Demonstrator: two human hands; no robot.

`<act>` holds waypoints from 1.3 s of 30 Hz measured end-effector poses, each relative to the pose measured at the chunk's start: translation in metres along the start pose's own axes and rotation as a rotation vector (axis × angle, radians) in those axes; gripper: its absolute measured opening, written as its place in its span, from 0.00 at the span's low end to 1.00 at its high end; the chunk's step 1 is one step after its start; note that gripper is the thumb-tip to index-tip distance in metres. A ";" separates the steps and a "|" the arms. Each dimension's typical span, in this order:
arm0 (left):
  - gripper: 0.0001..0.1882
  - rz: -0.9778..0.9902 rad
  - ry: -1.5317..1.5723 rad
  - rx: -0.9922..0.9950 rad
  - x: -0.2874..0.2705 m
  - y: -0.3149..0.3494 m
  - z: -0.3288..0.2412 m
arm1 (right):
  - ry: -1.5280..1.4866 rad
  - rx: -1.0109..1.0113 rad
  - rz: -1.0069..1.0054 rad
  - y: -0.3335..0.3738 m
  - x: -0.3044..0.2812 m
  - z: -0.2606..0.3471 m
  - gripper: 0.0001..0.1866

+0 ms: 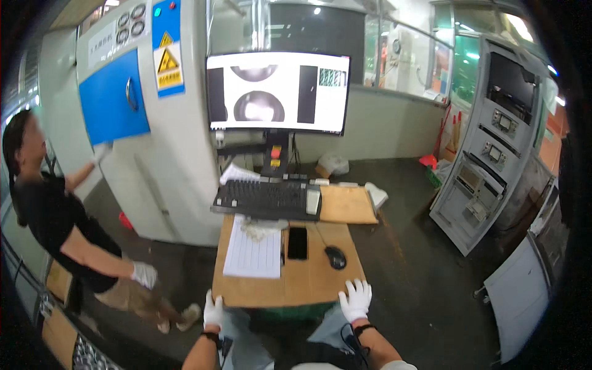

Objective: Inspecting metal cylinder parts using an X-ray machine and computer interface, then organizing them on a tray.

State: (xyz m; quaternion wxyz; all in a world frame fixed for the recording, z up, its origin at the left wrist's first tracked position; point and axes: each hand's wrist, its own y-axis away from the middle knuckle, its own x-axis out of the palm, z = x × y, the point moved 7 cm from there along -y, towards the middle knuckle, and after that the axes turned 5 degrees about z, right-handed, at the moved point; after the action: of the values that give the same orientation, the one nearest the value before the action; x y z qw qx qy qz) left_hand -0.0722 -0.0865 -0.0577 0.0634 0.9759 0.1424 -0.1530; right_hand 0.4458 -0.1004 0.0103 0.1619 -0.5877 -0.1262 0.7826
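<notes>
My left hand, in a white glove, rests at the near left corner of a small brown-topped table. Its fingers point forward, a little apart, and hold nothing. At the near right corner lies my right hand, gloved too, its fingers spread against the table's edge. A black computer mouse on a cable is the nearest thing to it. Left of the mouse are a black phone and a lined paper sheet, with a crumpled pale thing on the sheet's far end.
Beyond stand a black keyboard, a tan folder and a monitor showing grey round shapes. At left, a person in white gloves reaches toward a large cabinet's blue door. A grey instrument rack stands at right.
</notes>
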 end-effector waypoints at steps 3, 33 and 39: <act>0.30 0.007 0.145 0.031 0.011 -0.040 0.016 | -0.015 -0.006 0.053 -0.021 0.015 0.002 0.30; 0.41 0.234 0.253 -0.360 0.006 -0.144 -0.029 | 0.121 0.077 0.280 -0.139 -0.026 0.023 0.34; 0.27 0.736 -0.822 -0.148 -0.056 -0.087 -0.070 | 0.107 0.196 0.597 -0.148 -0.063 0.015 0.27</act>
State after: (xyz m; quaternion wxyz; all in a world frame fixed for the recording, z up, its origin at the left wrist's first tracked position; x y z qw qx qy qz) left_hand -0.1301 -0.0064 0.0193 0.2313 0.8141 -0.2340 -0.4784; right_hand 0.4637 0.0096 0.1276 -0.0128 -0.6206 0.1364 0.7721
